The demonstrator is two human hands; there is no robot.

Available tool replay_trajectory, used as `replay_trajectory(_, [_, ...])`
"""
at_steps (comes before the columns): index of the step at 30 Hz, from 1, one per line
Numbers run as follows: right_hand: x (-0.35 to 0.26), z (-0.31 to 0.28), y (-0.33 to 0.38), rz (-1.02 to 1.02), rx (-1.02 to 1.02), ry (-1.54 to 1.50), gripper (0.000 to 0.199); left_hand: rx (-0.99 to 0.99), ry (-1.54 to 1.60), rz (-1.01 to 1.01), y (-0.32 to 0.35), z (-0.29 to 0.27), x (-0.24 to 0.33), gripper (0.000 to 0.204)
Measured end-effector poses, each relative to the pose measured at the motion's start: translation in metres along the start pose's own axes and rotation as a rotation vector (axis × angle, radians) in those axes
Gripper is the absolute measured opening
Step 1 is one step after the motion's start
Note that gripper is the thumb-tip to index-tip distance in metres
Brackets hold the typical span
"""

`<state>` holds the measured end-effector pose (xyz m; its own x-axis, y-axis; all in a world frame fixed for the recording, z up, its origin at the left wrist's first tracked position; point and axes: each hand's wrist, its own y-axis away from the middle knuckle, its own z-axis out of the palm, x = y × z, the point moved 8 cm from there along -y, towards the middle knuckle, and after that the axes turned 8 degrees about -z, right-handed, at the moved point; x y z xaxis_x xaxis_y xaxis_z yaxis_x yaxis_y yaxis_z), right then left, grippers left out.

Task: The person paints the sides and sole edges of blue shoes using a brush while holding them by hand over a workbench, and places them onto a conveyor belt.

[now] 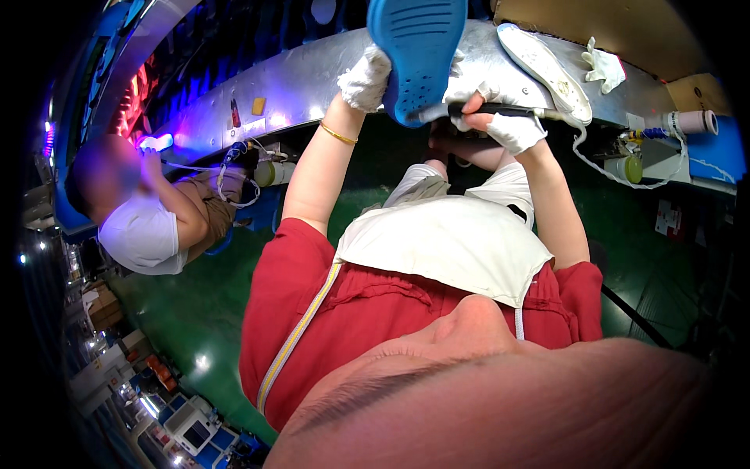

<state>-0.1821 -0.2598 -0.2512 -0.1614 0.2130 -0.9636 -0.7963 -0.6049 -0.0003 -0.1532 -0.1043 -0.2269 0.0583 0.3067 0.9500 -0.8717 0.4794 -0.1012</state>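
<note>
My left hand (367, 80), in a white glove, grips a blue shoe sole (422, 55) by its side and holds it up over the bench edge. Grooves cross its upper part, and small holes dot its lower end. My right hand (504, 125), in a white glove with bare fingertips, is closed round a black-handled brush (500, 109). The brush's pale tip is at the sole's lower end; whether it touches cannot be made out. From the handle a thin whitish tube (582, 144) runs off to the right. Beside my right hand, a white shoe sole (539, 66) lies on the bench.
A loose white glove (603, 66) lies on the metal bench (297, 82) at the right. Another person (148, 211) sits at the left, holding a lit bluish-white object. Farther left on the bench are a red-handled tool (235, 113) and a yellow block (258, 105).
</note>
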Motion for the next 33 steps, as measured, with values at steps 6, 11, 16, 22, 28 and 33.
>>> replay_trajectory(6, [-0.018,0.019,-0.003,-0.299,-0.126,0.597,0.008,0.135,-0.135,-0.295,-0.016,-0.006,-0.007,0.103])
replay_trajectory(11, [0.008,-0.005,-0.007,0.118,0.046,-0.022,0.014,0.312,-0.19,-0.456,-0.02,-0.013,-0.007,0.081])
replay_trajectory(16, [0.011,-0.004,-0.011,0.066,-0.057,0.229,0.014,0.38,-0.246,-0.494,-0.025,-0.015,-0.006,0.071])
replay_trajectory(22, [-0.015,-0.033,-0.028,-0.222,0.033,0.557,0.011,0.378,-0.294,-0.537,-0.029,-0.016,-0.007,0.066])
replay_trajectory(28, [-0.028,-0.031,-0.026,-0.244,-0.063,0.441,0.012,0.41,-0.137,-0.405,-0.025,-0.023,0.002,0.062])
replay_trajectory(33, [-0.059,-0.048,-0.011,-0.414,0.158,0.399,0.012,0.219,0.564,0.188,-0.007,-0.038,0.037,0.079])
